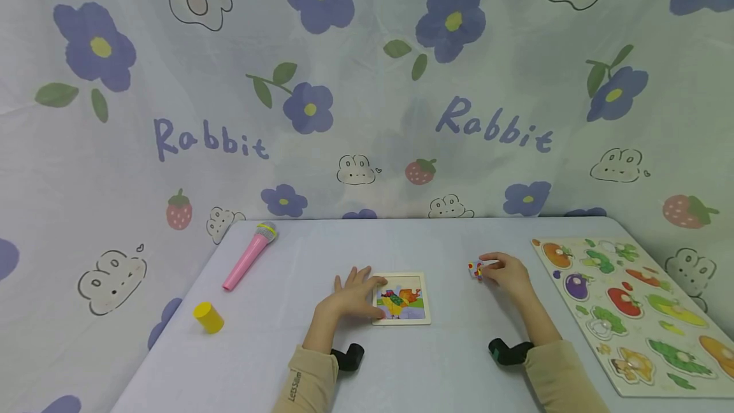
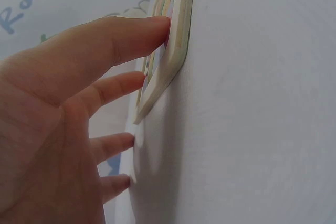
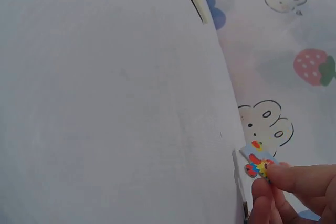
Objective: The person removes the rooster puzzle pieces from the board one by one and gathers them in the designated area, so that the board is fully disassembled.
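Observation:
A small framed jigsaw puzzle (image 1: 427,298) with a colourful bird picture lies flat near the middle of the table. Along the upper part of the picture, a strip of plain pale wood shows. My left hand (image 1: 351,297) rests at its left side, thumb and index finger touching the frame and the other fingers spread on the tabletop. In the left wrist view, the left thumb (image 2: 131,35) presses near the frame edge (image 2: 176,56). Off to the right, my right hand (image 1: 507,275) pinches a jigsaw piece (image 3: 258,165), blue with red and yellow print, between thumb and fingers.
A pink toy microphone (image 1: 249,263) lies at the back left, with a yellow cylinder (image 1: 208,317) in front of it. A large vegetable puzzle board (image 1: 608,273) covers the table's right side. Behind the table (image 1: 436,368) hangs a printed curtain (image 1: 378,107).

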Motion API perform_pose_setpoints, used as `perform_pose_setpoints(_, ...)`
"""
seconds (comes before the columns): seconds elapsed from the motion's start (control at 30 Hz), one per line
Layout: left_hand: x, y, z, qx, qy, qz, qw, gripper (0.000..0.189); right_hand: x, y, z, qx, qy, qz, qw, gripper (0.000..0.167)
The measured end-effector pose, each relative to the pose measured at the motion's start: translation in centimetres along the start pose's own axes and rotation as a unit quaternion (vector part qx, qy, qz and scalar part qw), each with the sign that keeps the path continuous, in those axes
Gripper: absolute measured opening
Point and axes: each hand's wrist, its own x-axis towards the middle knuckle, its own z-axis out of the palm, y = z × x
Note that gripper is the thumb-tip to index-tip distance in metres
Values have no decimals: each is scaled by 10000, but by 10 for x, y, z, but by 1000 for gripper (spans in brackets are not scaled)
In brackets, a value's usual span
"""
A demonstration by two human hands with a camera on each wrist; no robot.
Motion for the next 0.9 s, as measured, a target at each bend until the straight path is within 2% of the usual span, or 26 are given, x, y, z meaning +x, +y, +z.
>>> perform_pose_setpoints(0.1,0,-1,0,-10,1,-1,10000,61,-1,0,0,-213,-42,22,9998,31)
perform_pose_setpoints(0.37,1,-2,-1,-61,-23,-13,10000,61,-1,0,2,-774,259,-188,9965,31)
perform_pose_setpoints(0.6,2,-3,0,-75,-30,-4,10000,60,-2,-1,3,-893,370,-245,9950,30)
perform_pose_setpoints(0.77,2,-3,0,-86,-33,3,10000,61,-2,0,5,-665,481,-209,9964,29)
perform_pose_setpoints(0.9,2,-4,0,-65,-28,0,10000,62,0,-2,8,136,224,-266,9993,33)
